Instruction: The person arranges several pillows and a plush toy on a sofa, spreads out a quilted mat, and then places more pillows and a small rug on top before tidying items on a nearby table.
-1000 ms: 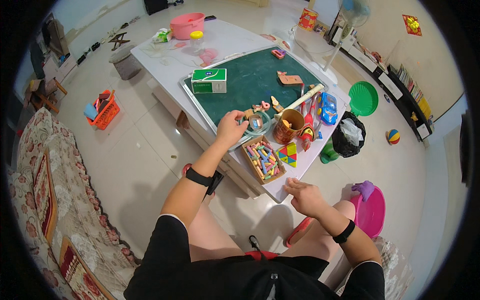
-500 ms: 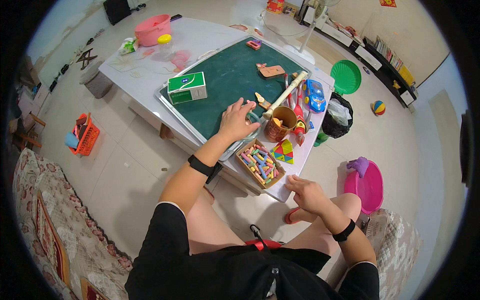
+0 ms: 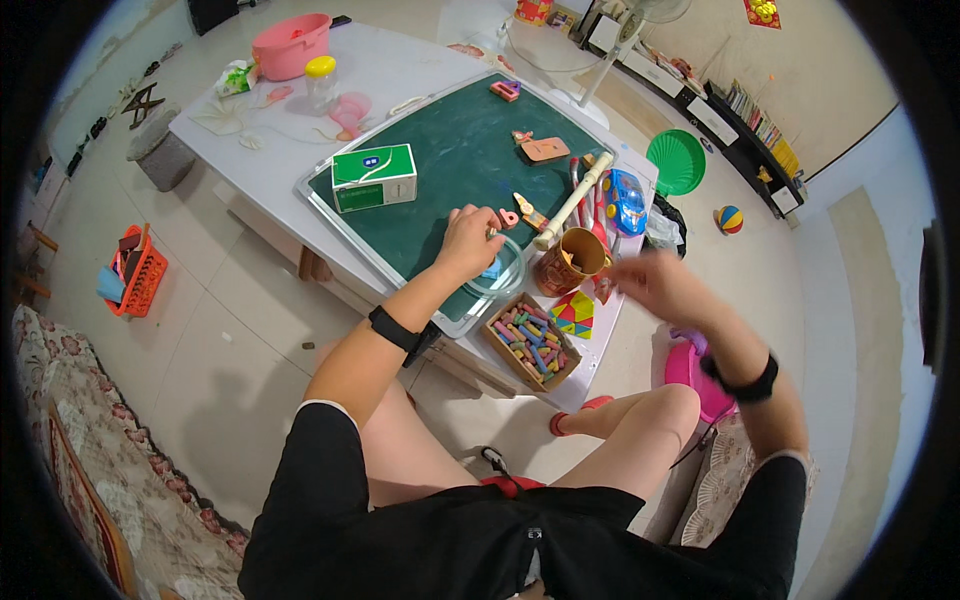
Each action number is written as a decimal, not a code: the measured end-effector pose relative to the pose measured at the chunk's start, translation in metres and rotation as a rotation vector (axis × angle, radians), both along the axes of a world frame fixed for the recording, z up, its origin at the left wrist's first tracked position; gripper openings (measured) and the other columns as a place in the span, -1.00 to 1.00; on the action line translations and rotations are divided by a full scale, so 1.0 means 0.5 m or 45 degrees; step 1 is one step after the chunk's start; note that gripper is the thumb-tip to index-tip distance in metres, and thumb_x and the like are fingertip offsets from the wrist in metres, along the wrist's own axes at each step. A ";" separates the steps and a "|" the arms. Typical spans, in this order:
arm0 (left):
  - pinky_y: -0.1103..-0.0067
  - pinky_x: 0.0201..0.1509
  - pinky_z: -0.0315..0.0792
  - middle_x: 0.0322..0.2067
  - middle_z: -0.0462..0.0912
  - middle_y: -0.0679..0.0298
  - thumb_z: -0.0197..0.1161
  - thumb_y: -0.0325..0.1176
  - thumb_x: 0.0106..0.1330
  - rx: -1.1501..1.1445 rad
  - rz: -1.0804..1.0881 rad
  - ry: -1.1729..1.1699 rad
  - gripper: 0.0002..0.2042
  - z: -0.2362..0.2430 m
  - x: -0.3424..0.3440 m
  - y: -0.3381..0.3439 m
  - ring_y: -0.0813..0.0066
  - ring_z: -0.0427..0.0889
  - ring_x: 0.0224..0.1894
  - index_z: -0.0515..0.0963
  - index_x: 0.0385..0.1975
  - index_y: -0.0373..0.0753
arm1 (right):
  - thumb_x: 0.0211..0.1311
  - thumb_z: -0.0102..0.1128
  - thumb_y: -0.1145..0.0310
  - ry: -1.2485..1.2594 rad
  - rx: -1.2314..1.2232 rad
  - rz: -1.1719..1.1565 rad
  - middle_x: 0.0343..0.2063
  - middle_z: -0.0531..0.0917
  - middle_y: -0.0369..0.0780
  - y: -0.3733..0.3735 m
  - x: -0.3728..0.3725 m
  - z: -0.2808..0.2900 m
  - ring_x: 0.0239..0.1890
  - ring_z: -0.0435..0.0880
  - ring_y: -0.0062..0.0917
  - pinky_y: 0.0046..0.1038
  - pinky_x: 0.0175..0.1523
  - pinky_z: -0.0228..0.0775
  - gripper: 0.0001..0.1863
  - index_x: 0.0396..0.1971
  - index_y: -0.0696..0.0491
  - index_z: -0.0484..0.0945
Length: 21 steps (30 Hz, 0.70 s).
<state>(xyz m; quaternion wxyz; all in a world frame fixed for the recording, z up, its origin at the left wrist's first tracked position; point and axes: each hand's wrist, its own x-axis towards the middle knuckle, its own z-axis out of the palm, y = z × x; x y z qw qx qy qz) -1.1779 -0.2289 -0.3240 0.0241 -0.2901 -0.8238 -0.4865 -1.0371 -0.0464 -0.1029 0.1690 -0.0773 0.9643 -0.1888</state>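
My left hand [image 3: 468, 243] is over the near edge of the green chalkboard [image 3: 455, 150], its fingers curled together at a small thing too small to name. Beside it stands a clear round bowl [image 3: 512, 268] with something blue inside. Blurred by motion, my right hand [image 3: 655, 284] is beside the handle of a brown mug [image 3: 556, 275]; whether it touches the mug is hard to tell. In front of the mug sit an open box of coloured chalk [image 3: 530, 342] and a colourful triangle puzzle [image 3: 573, 314]. A pink ring-shaped piece [image 3: 509, 218] lies beyond my left fingers.
On the board are a green-and-white box [image 3: 374, 178], a cream recorder [image 3: 575, 200] and small wooden pieces. A blue toy car [image 3: 625, 202] sits at the table's right edge. Farther back are a yellow-lidded jar [image 3: 321, 85] and a pink basin [image 3: 291, 47].
My left hand has drawn its fingers together and shifted slightly off the clear bowl. My right hand has moved from the table's near corner up and away to the mug. The view has shifted slightly.
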 end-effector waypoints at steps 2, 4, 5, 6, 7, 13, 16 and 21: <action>0.36 -0.13 0.33 -0.35 0.50 0.15 0.29 -0.40 0.01 0.033 -0.005 -0.053 -0.85 -0.008 -0.011 -0.018 0.15 0.42 -0.22 0.48 -0.47 -0.24 | 0.13 0.02 0.44 0.041 0.075 0.065 -0.56 0.61 -0.14 -0.040 -0.111 0.013 -0.47 0.60 -0.41 -0.46 -0.31 0.42 -0.81 -0.30 0.15 0.56; 0.35 -0.19 0.33 -0.39 0.50 0.12 0.25 -0.47 0.05 0.156 0.003 -0.080 -0.89 -0.010 -0.022 -0.026 0.14 0.45 -0.28 0.44 -0.48 -0.25 | -0.02 -0.04 0.46 0.055 0.253 0.127 -0.39 0.64 -0.10 -0.045 -0.215 -0.034 -0.34 0.62 -0.27 -0.34 -0.17 0.45 -0.74 -0.32 0.12 0.59; 0.35 -0.19 0.33 -0.39 0.50 0.12 0.25 -0.47 0.05 0.168 0.003 -0.075 -0.89 -0.014 -0.028 -0.024 0.14 0.45 -0.28 0.44 -0.48 -0.25 | -0.04 -0.01 0.45 0.024 0.306 0.139 -0.36 0.64 -0.10 -0.032 -0.259 -0.076 -0.28 0.61 -0.26 -0.32 -0.11 0.44 -0.72 -0.29 0.12 0.58; 0.33 -0.18 0.32 -0.41 0.50 0.11 0.24 -0.47 0.05 0.228 0.005 -0.161 -0.89 -0.025 -0.035 -0.025 0.10 0.45 -0.28 0.43 -0.48 -0.25 | -0.04 0.02 0.42 -0.099 0.309 0.103 -0.29 0.63 -0.09 -0.032 -0.293 -0.112 -0.22 0.60 -0.23 -0.31 -0.08 0.42 -0.67 -0.21 0.10 0.56; 0.31 -0.17 0.31 -0.43 0.49 0.11 0.23 -0.48 0.06 0.306 -0.024 -0.238 -0.89 -0.022 -0.040 -0.006 0.06 0.44 -0.28 0.43 -0.47 -0.25 | -0.01 0.05 0.38 -0.093 0.437 0.203 -0.20 0.60 -0.05 0.021 -0.324 -0.168 -0.14 0.56 -0.20 -0.30 -0.02 0.38 -0.58 -0.06 0.05 0.48; 0.54 -0.38 0.34 -0.54 0.45 0.24 0.16 -0.45 0.18 0.518 -0.163 -0.370 -0.89 -0.027 -0.068 -0.053 0.46 0.46 -0.48 0.36 -0.42 -0.28 | 0.11 0.01 0.26 -0.328 0.403 0.106 -0.26 0.58 -0.01 -0.024 -0.366 -0.285 -0.19 0.54 -0.19 -0.29 -0.08 0.33 -0.49 0.11 0.03 0.32; 0.54 -0.30 0.35 -0.47 0.44 0.22 0.14 -0.44 0.20 0.490 -0.145 -0.337 -0.89 -0.033 -0.089 -0.071 0.45 0.47 -0.41 0.36 -0.41 -0.28 | 0.12 -0.02 0.30 -0.390 0.172 0.254 -0.41 0.59 -0.06 -0.040 -0.365 -0.304 -0.33 0.55 -0.19 -0.27 -0.20 0.34 -0.80 -0.36 0.10 0.49; 0.50 -0.20 0.37 -0.35 0.44 0.17 0.13 -0.39 0.21 0.433 -0.233 -0.267 -0.88 -0.032 -0.115 -0.091 0.33 0.49 -0.30 0.39 -0.36 -0.29 | 0.10 0.01 0.35 -0.364 0.181 0.285 -0.11 0.47 -0.01 -0.114 -0.328 -0.264 -0.04 0.46 -0.17 -0.26 0.03 0.29 -0.66 -0.11 0.15 0.41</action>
